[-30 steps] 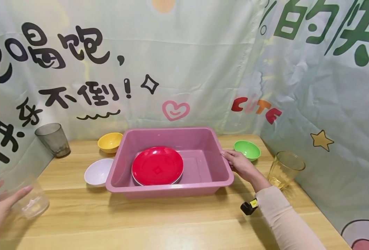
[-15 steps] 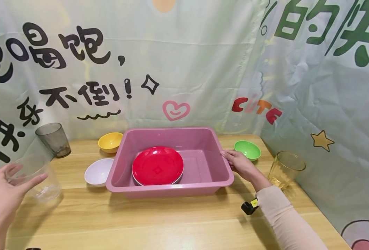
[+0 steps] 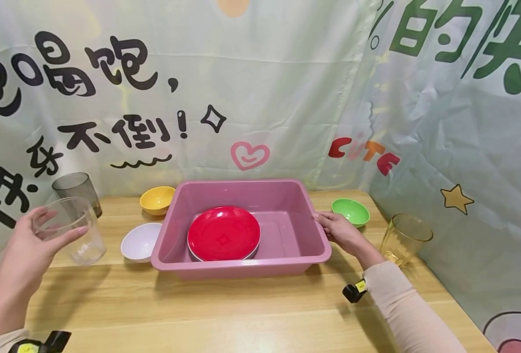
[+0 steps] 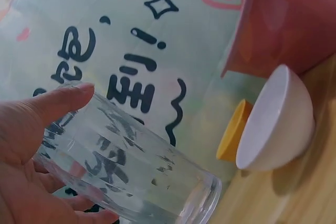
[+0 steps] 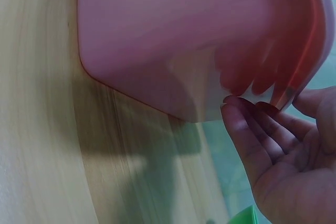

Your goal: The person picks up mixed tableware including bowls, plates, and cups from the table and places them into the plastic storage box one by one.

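My left hand [image 3: 35, 245] grips a clear plastic cup [image 3: 86, 240] near its rim, thumb on one side and fingers on the other. The cup is tilted and held above the table at the left. In the left wrist view the same cup [image 4: 142, 166] looks see-through, with nothing visible inside. At the right, my right hand [image 3: 340, 230] pinches the rim of a pink basin [image 3: 243, 268], thumb on top and fingers beneath, as the right wrist view shows. Inside the basin lies a red plate [image 3: 223, 233] on top of at least one pale plate.
Left of the basin stand a white bowl [image 3: 140, 242], a yellow bowl [image 3: 157, 200] and a grey cup [image 3: 80, 189]. To its right are a green bowl [image 3: 351, 212] and an amber cup [image 3: 405, 238]. A printed cloth [image 3: 287, 98] hangs behind the wooden table [image 3: 225, 314].
My left hand has come in from the left edge, carrying the clear cup rightward and up toward the grey cup. The right hand stays on the basin rim.
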A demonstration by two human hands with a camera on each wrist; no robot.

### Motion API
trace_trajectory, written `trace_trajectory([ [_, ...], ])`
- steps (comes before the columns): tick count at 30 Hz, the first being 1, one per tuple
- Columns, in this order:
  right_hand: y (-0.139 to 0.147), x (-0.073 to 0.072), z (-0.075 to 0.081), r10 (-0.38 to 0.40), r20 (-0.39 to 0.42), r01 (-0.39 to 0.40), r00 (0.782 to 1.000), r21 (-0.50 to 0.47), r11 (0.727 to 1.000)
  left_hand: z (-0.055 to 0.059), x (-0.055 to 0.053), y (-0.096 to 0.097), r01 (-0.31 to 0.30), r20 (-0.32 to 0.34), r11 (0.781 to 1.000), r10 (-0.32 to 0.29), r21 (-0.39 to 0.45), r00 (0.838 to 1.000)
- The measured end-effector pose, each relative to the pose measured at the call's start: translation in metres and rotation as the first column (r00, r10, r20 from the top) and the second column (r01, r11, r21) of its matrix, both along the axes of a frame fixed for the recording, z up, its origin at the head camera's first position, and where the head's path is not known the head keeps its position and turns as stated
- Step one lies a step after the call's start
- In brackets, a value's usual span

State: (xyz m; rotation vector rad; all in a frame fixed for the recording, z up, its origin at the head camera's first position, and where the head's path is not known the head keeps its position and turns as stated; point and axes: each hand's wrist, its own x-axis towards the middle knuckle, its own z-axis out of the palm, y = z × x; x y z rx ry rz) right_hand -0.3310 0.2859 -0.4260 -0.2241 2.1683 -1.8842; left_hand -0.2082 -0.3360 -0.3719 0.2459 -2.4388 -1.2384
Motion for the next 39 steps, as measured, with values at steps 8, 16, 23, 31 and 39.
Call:
trace_trajectory([
  [8, 0.0, 0.0, 0.001, 0.003, -0.01, -0.003, 1.0, 0.011, 1.0, 0.021, -0.01, 0.021, 0.064, -0.012, 0.998, -0.064, -0.011, 0.998],
  [16, -0.001, 0.0, 0.002, 0.002, -0.015, -0.002, 1.0, 0.033, 0.999, 0.037, -0.019, 0.045, 0.104, -0.023, 0.995, -0.104, 0.005, 0.994],
  [23, 0.0, 0.001, 0.003, 0.017, -0.02, -0.016, 1.0, 0.035, 0.999, 0.049, -0.028, 0.071, 0.153, -0.025, 0.988, -0.153, 0.023, 0.988],
  [31, 0.0, 0.001, 0.004, 0.018, -0.019, -0.017, 1.0, 0.038, 0.999, 0.062, -0.039, 0.1, 0.217, -0.043, 0.974, -0.214, 0.071, 0.976],
  [39, 0.0, 0.0, 0.004, 0.021, -0.02, -0.02, 1.0, 0.047, 0.999, 0.071, -0.052, 0.123, 0.297, -0.065, 0.953, -0.293, 0.067, 0.954],
])
